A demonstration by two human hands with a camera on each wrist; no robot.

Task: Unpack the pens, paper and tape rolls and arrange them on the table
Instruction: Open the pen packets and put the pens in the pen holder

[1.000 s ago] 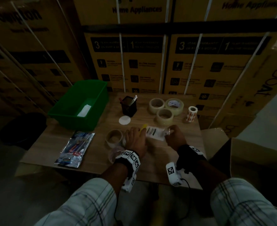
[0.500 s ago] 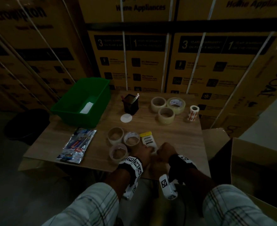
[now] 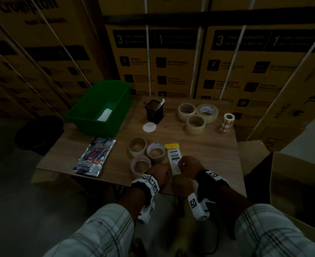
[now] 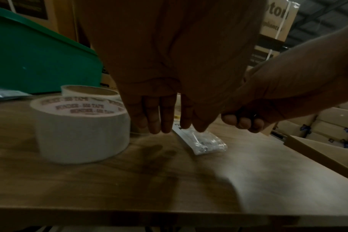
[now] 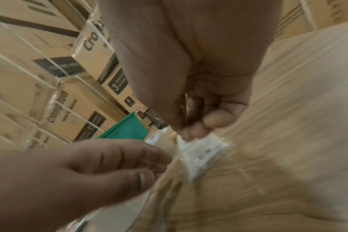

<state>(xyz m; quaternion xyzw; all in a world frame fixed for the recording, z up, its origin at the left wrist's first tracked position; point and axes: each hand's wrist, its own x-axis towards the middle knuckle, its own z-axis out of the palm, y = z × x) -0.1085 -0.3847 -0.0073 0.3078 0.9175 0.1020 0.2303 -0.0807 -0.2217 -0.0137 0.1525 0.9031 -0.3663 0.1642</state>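
A slim clear packet (image 3: 173, 156) with a yellow header lies lengthwise on the wooden table (image 3: 208, 154), just right of three paper tape rolls (image 3: 155, 152). My left hand (image 3: 158, 173) hovers by the packet's near end with straight fingers (image 4: 165, 119) pointing down, holding nothing. My right hand (image 3: 187, 164) is at the packet's right edge, its fingers (image 5: 199, 125) curled in. The packet (image 5: 205, 152) lies flat beside them and I see no grip on it. A sealed pen pack (image 3: 95, 156) lies at the near left. Three clear tape rolls (image 3: 195, 124) sit at the back right.
A green bin (image 3: 90, 115) holding a white paper (image 3: 104, 115) stands at the back left. A black pen holder (image 3: 154, 112), a white disc (image 3: 149, 127) and a small sticker roll (image 3: 228, 122) are on the far half. An open cardboard box (image 3: 283, 173) stands right of the table. Stacked cartons wall the back.
A second ago both hands held the packet crosswise further out. They turned it, laid it lengthwise beside the paper tape rolls, and have drawn back toward the near edge.
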